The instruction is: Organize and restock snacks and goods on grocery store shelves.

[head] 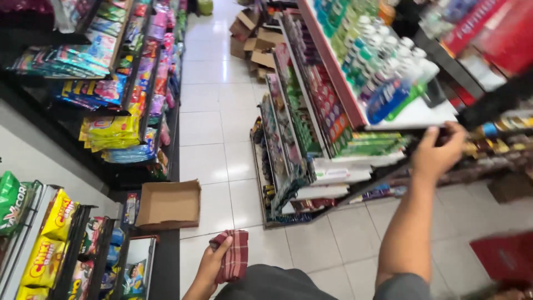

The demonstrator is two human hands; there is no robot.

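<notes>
Left hand (210,268) grips a folded red-checked cloth (233,255), low before the white shelf unit (413,115). Cloth appears light, soft, limp; best gripped across its folded bulk. Right hand (437,151) closes on the shelf edge, apparently empty.

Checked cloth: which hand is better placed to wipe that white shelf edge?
Probably left: the left hand holds the checked cloth, though low and away from the white shelf. The right hand is at the shelf, without a cloth.
</notes>
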